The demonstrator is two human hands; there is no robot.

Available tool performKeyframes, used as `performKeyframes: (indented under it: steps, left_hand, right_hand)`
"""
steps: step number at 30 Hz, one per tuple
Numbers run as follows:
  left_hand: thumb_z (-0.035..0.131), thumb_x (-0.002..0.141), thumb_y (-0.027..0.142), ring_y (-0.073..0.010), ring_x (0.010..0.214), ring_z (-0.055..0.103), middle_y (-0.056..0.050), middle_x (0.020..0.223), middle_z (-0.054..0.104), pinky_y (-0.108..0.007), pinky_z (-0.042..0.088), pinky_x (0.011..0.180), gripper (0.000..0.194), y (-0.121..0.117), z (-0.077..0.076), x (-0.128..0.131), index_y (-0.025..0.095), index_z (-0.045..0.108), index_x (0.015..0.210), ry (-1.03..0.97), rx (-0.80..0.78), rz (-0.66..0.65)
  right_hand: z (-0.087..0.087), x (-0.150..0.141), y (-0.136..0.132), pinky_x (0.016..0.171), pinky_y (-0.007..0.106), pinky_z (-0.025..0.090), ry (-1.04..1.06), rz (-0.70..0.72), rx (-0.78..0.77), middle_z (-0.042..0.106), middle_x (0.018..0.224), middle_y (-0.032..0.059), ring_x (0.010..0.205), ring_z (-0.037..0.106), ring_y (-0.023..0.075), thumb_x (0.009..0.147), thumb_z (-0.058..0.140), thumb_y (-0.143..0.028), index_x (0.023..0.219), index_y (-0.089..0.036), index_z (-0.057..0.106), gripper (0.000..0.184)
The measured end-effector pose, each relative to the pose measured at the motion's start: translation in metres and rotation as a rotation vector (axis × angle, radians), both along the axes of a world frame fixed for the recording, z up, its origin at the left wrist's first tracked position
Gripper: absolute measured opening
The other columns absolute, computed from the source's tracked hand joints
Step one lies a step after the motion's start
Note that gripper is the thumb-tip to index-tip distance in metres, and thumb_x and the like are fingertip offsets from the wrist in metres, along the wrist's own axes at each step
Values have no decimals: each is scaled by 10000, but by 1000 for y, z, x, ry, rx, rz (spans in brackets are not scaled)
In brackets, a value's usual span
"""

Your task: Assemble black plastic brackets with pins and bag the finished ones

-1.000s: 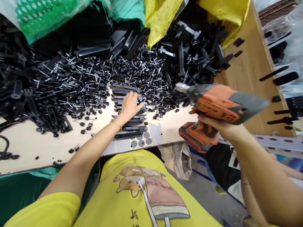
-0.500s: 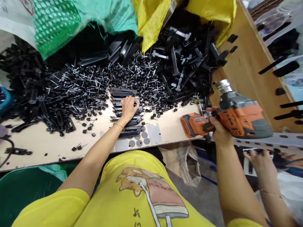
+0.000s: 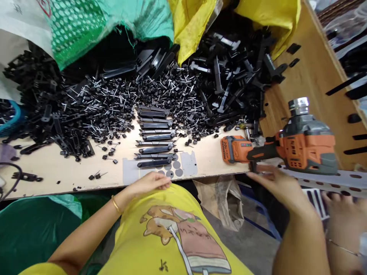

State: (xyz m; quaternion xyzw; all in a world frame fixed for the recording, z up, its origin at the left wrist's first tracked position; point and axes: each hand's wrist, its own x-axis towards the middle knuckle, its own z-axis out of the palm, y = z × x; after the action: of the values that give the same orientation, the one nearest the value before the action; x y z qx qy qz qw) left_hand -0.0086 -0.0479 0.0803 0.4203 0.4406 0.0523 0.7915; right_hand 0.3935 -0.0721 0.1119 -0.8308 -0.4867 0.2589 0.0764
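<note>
Head view, and the row of black parts (image 3: 157,136) sits neatly lined up on the table (image 3: 208,157), that laying-out looking done, while pinned black knobs (image 3: 106,100) remain loose in a heap behind (plenty of them!). Over right, the orange drill (image 3: 305,147) lies on its side, the right hand (image 3: 282,187) unclasped just below its handle; the left hand (image 3: 155,181) curls by the near edge, its grip impossible to tell.

Drill (image 3: 308,147) — right of lined-up parts (image 3: 157,125)
</note>
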Motion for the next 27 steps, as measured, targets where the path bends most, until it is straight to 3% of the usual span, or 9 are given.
performKeyframes:
  steps: [3, 5, 7, 10, 14, 17, 21, 24, 27]
  left_hand:
    - [570, 768, 652, -183, 838, 651, -112, 934, 694, -299, 493, 821, 571, -14, -20, -8, 125, 670, 963, -79, -365, 302]
    - [502, 775, 704, -205, 853, 667, -146, 947, 694, -318, 507, 843, 651, -10, -31, -8, 98, 659, 955, -115, -524, 498]
    - [421, 784, 744, -228, 839, 679, -182, 939, 695, -336, 520, 841, 734, -3, -38, -6, 64, 654, 930, -137, -650, 599]
    - [363, 799, 751, -242, 805, 690, -207, 927, 699, -342, 531, 826, 793, 2, -42, -4, 24, 647, 940, -164, -728, 656]
    - [378, 828, 702, -247, 815, 696, -211, 933, 705, -334, 532, 815, 755, -4, -47, -4, 13, 637, 996, -206, -740, 691]
    - [398, 817, 709, -254, 837, 695, -220, 964, 700, -330, 533, 805, 756, -6, -53, -7, 18, 635, 1011, -216, -729, 674]
    - [397, 804, 733, -232, 894, 683, -203, 1092, 672, -304, 519, 838, 756, -7, -53, -14, 58, 648, 1034, -218, -647, 556]
    - [477, 797, 695, -227, 1025, 641, -154, 1184, 644, -304, 473, 932, 668, -6, -43, -18, 121, 650, 1093, -184, -486, 414]
    - [597, 772, 614, -237, 1094, 601, -128, 1200, 639, -332, 424, 994, 582, -5, -29, -14, 153, 650, 1122, -160, -316, 258]
  right_hand:
    - [22, -47, 4, 849, 403, 516, 423, 258, -208, 704, 1001, 87, 934, 664, 273, 742, 604, -504, 950, -242, 635, 336]
    - [27, -98, 42, 846, 374, 504, 484, 438, -62, 702, 1002, 75, 935, 656, 241, 821, 541, -457, 975, -227, 641, 295]
    - [24, -151, 95, 854, 338, 482, 427, 552, 157, 696, 998, 70, 940, 642, 209, 866, 489, -381, 973, -202, 633, 253]
    - [9, -217, 168, 847, 321, 446, 199, 696, 281, 689, 968, 84, 910, 625, 199, 868, 449, -235, 914, -176, 635, 200]
    - [-7, -253, 204, 742, 309, 421, -17, 760, 212, 678, 896, 98, 835, 608, 217, 852, 479, -267, 851, -176, 624, 171]
    - [-11, -233, 177, 675, 276, 397, 18, 759, 157, 662, 783, 60, 710, 584, 178, 855, 470, -309, 781, -182, 594, 193]
    - [-11, -146, 86, 583, 273, 388, 136, 705, -157, 569, 553, 14, 569, 546, 170, 868, 404, -441, 592, -207, 501, 373]
    - [-19, -60, 13, 589, 319, 429, -78, 388, -361, 611, 592, 59, 595, 594, 224, 808, 453, -394, 570, -218, 528, 305]
    - [-42, 7, -20, 691, 405, 469, -501, 1, -60, 654, 847, 170, 799, 630, 307, 783, 389, -262, 861, -166, 605, 250]
